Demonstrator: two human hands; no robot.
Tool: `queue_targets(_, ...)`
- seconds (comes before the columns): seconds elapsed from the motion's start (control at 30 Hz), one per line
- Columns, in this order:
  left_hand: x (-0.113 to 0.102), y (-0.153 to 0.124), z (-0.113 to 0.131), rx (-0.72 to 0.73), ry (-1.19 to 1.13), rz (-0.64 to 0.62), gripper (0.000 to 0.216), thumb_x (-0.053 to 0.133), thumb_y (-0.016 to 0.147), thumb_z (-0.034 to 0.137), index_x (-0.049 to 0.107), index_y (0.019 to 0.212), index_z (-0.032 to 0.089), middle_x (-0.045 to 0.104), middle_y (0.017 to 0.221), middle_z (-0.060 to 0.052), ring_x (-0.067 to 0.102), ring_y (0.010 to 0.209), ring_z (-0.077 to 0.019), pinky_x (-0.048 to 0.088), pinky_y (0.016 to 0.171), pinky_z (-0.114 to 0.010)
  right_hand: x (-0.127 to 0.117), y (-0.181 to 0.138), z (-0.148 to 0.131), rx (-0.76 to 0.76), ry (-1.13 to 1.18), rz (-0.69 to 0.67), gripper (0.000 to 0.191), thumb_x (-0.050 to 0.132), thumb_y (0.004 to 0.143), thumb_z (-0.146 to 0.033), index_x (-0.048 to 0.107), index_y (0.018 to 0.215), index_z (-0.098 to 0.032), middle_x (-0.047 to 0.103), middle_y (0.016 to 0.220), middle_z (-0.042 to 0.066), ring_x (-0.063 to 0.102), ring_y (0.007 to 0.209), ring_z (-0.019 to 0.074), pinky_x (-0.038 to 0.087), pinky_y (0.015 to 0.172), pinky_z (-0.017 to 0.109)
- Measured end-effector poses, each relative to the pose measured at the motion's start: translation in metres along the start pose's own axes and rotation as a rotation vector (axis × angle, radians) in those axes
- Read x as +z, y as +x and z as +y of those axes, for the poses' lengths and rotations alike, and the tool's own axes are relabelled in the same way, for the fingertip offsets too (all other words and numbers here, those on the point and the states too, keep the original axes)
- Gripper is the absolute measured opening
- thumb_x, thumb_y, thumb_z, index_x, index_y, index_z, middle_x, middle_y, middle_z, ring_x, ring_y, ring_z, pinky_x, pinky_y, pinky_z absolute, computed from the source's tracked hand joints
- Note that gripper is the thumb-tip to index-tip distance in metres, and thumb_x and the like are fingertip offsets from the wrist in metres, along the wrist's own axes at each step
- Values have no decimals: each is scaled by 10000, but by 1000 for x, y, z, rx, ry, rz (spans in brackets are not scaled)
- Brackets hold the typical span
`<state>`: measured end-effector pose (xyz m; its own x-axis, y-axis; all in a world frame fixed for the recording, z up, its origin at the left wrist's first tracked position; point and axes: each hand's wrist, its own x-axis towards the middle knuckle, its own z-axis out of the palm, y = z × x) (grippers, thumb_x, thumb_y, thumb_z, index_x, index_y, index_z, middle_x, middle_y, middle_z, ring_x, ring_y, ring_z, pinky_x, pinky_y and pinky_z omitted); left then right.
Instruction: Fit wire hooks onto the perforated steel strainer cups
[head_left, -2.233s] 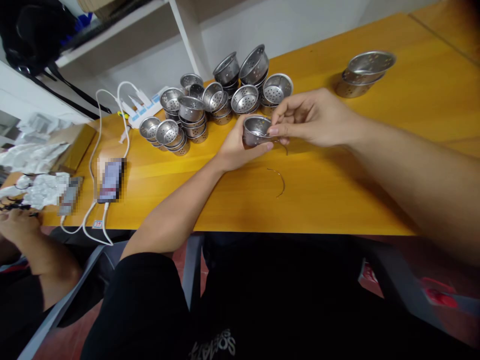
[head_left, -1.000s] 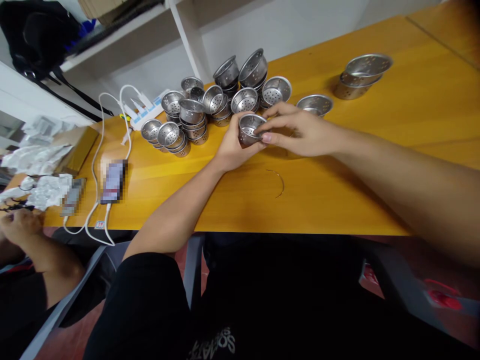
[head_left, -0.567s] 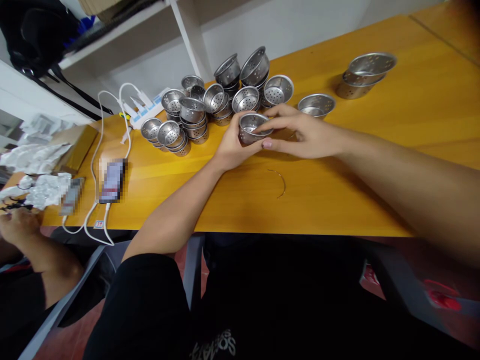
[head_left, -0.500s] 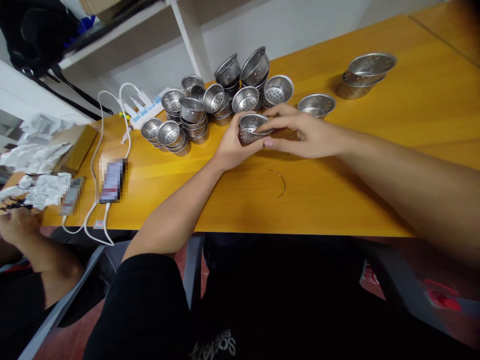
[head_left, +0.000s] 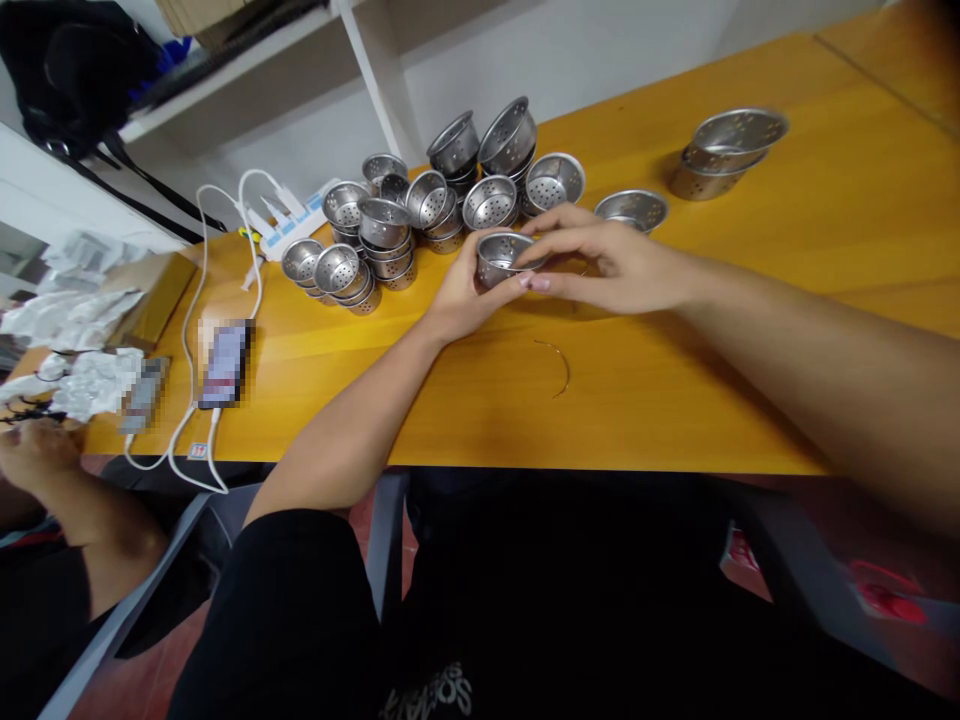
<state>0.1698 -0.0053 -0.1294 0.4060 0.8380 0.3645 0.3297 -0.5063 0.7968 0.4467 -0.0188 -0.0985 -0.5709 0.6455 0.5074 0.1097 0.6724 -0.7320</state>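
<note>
Wrapped around the left side of a small perforated metal cup (head_left: 495, 255), my left hand (head_left: 459, 290) steadies it just above the wooden table, its thumb across the front. My right hand (head_left: 611, 262) closes on the cup's right side. Its fingers reach over the rim and its thumb lies at the front, meeting the left thumb. A thin strand shows faintly under the right palm; what it joins is hidden. One curved thin wire (head_left: 566, 368) lies on the table in front of my hands. Behind them a similar cup (head_left: 631, 208) stands partly covered by the right hand.
Several stacks of perforated cups (head_left: 386, 225) crowd the back left of the table (head_left: 480, 420). Two more stacked cups (head_left: 724, 150) stand at right. A power strip (head_left: 300, 218), cables and a phone (head_left: 225, 362) are at left. Another person's arm (head_left: 97, 500) rests farther left.
My hands and the cup stay almost in place. The cup tips slightly and the right fingers shift a little at its rim.
</note>
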Motion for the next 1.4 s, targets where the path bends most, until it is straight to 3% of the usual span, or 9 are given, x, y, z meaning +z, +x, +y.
queue_targets(0.17, -1, 0, -6, 0, 51, 31, 949, 939, 1057, 887, 623, 1741, 311, 782, 1628, -162, 761, 1626, -383, 603, 1481, -662, -3, 1, 6, 12, -33, 188, 459, 963, 1082, -871, 1025, 1274, -459, 839, 1563, 140, 769, 1426, 469, 703, 1240, 719)
queue_targets(0.33, -21, 2, -18, -42, 225, 140, 1022, 1065, 916, 887, 666, 1644, 290, 709, 1737, -210, 628, 1782, -487, 486, 1572, -726, -9, 1, 13, 12, -80, 281, 428, 937, 1131, -825, 1007, 1263, -424, 840, 1519, 182, 744, 1291, 411, 695, 1194, 680)
queue_targets(0.47, -32, -1, -22, -98, 273, 127, 1017, 1091, 914, 793, 652, 1653, 249, 762, 1722, -247, 698, 1695, -495, 495, 1561, -728, -10, 0, 16, 3, -72, 271, 402, 939, 1124, -827, 999, 1246, -448, 862, 1487, 163, 734, 1387, 450, 646, 1294, 733)
queue_targets(0.67, -27, -8, 1, -154, 445, 72, 799, 955, 1055, 480, 614, 1735, 236, 741, 1814, -254, 695, 1742, -500, 514, 1572, -706, -13, -2, 9, 60, -242, 135, 396, 795, 1195, -787, 999, 1356, -488, 922, 1449, 119, 839, 1338, 494, 681, 1224, 812)
queue_targets(0.87, -29, -10, 4, -166, 589, 78, 734, 889, 1102, 386, 601, 1759, 231, 563, 1977, -276, 520, 1920, -543, 421, 1651, -743, -13, -1, -1, 95, -343, -18, 453, 643, 1254, -784, 981, 1426, -537, 946, 1428, 60, 848, 1342, 456, 695, 1243, 744)
queue_targets(1.0, -31, -8, -3, -42, 603, 108, 712, 876, 1115, 374, 620, 1771, 270, 511, 2027, -240, 442, 1956, -547, 357, 1676, -780, -22, 0, -14, 147, -441, 19, 401, 650, 1265, -644, 970, 1380, -431, 939, 1368, 105, 873, 1242, 419, 723, 1175, 661)
queue_targets(1.1, -25, -9, 10, 107, 597, 43, 632, 779, 1166, 319, 630, 1779, 309, 525, 2024, -194, 443, 1969, -508, 326, 1679, -790, -37, 0, -21, 222, -607, 178, 362, 667, 1238, -432, 945, 1402, -269, 927, 1354, 193, 890, 1229, 408, 708, 1199, 613)
queue_targets(1.23, -10, -15, 29, 290, 499, -212, 502, 638, 1233, 287, 662, 1733, 330, 647, 1904, -170, 611, 1876, -401, 473, 1613, -702, -60, -1, -21, 366, -728, 415, 383, 650, 1218, -279, 912, 1491, -215, 931, 1465, 233, 900, 1339, 391, 711, 1180, 540)
queue_targets(1.4, -5, -16, 24, 194, 459, -304, 416, 734, 1220, 353, 716, 1622, 246, 689, 1870, -214, 673, 1824, -386, 540, 1591, -638, -74, -3, -15, 477, -763, 470, 436, 599, 1241, -280, 914, 1533, -205, 939, 1472, 243, 911, 1266, 363, 707, 1110, 505)
